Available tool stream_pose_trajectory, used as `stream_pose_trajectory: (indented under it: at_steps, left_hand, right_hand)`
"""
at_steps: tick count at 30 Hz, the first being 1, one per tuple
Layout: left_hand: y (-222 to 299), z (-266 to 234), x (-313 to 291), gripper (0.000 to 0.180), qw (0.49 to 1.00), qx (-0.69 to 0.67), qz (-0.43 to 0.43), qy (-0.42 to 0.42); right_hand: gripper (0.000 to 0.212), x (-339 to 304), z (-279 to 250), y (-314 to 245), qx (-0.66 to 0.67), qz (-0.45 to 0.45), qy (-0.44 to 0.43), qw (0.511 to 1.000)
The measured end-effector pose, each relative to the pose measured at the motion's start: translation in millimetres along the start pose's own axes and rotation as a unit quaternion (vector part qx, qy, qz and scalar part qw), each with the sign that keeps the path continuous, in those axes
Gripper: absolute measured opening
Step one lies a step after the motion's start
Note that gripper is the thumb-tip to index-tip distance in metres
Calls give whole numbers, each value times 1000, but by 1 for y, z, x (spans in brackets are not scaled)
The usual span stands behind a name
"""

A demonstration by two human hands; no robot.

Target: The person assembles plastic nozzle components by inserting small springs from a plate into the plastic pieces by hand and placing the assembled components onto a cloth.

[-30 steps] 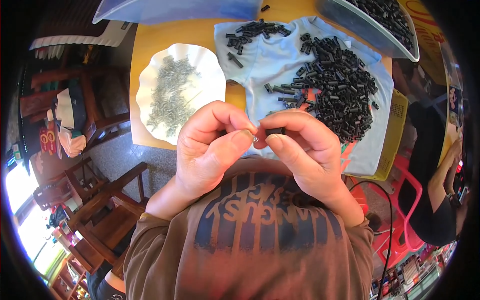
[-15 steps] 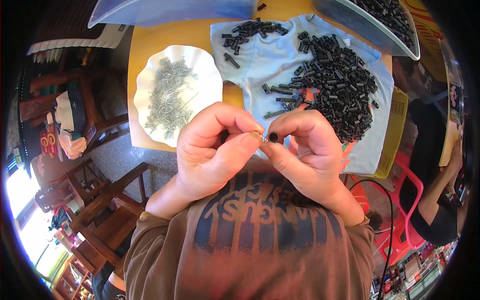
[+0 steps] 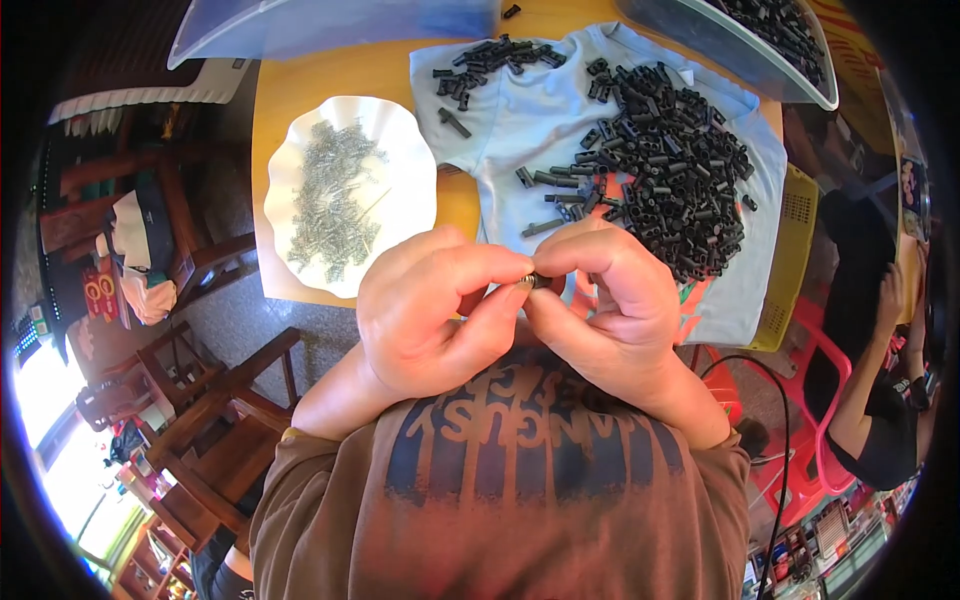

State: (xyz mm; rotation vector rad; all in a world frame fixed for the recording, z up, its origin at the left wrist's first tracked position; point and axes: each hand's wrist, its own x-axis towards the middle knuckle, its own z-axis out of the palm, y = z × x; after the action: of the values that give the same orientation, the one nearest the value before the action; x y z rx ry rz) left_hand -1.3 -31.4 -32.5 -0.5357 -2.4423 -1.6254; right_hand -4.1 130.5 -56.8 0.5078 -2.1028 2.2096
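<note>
My left hand (image 3: 430, 310) pinches a small metal spring (image 3: 526, 281) between thumb and forefinger. Opposite it, thumb and forefinger of my right hand (image 3: 615, 300) grip a short black plastic tube (image 3: 543, 282). The spring meets the tube's end; how far it goes inside is hidden by my fingertips. Beyond my left hand lies a white scalloped plate (image 3: 412, 150) holding a heap of similar springs (image 3: 335, 200). Past my right hand, a large pile of black plastic tubes (image 3: 680, 170) rests on a light blue T-shirt (image 3: 500, 200) spread over the table.
A smaller group of black parts (image 3: 495, 62) lies at the shirt's far left. Two clear plastic bins (image 3: 330, 35) stand at the back, the right one containing black parts. A yellow basket (image 3: 785, 260) sits by the right edge. Another person's arm (image 3: 865, 380) shows at the far right.
The spring and the tube were slightly apart, with the tube's round opening showing. My hands have brought them together, and the tube has turned toward the spring.
</note>
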Motion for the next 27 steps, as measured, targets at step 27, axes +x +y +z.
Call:
stream_pose_trajectory:
  at_steps: [27]
  left_hand:
    - [6, 29, 0, 74, 875, -457, -133, 87]
  right_hand:
    - [15, 5, 16, 0, 138, 109, 36, 984]
